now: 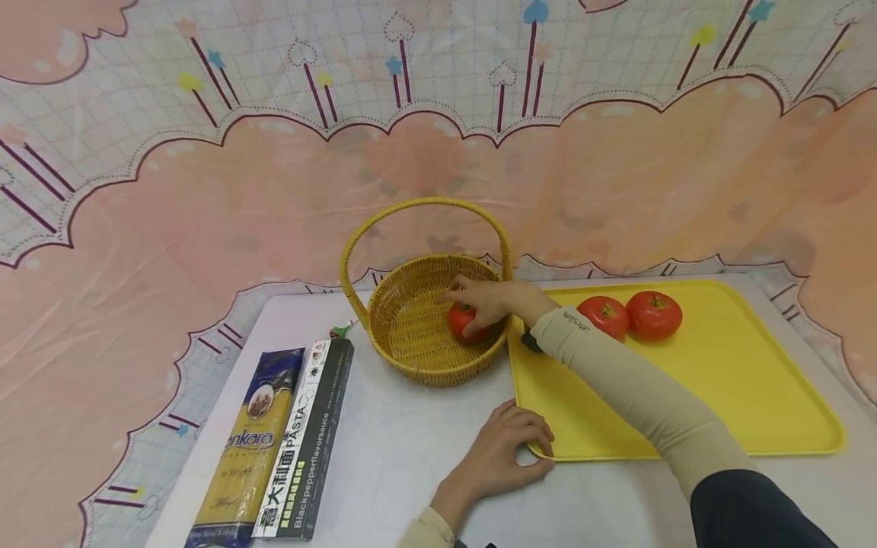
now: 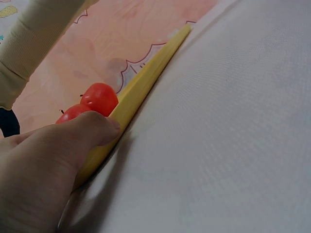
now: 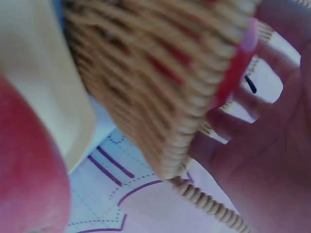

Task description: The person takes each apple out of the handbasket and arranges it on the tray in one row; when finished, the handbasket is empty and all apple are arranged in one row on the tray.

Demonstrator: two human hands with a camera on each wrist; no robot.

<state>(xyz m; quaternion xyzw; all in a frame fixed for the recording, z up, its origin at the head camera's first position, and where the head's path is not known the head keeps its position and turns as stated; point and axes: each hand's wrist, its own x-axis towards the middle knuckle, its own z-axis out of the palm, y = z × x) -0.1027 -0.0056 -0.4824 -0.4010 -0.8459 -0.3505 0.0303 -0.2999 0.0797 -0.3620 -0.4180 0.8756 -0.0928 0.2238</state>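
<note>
In the head view a yellow wicker basket [image 1: 418, 371] with a tall handle stands at the table's back. My right hand [image 1: 488, 298] reaches over its right rim. A red tomato [image 1: 459, 323] sits inside, between the thumb and the outstretched, spread fingers; the right wrist view shows its red side [image 3: 170, 68] through the weave. My left hand [image 1: 499, 455] grips the near left corner of the yellow tray [image 1: 719, 396]. In the left wrist view the thumb lies over the tray's rim [image 2: 138, 92]. Two more tomatoes, one [image 1: 604, 317] touching the other [image 1: 654, 315], rest on the tray.
To the left lie a yellow-and-blue spaghetti packet [image 1: 250, 449] and a black-and-white pasta box [image 1: 308, 441], side by side. A patterned cloth [image 1: 274, 205] hangs behind the white table [image 1: 384, 472]. The basket's handle [image 1: 425, 202] arches up behind my right hand.
</note>
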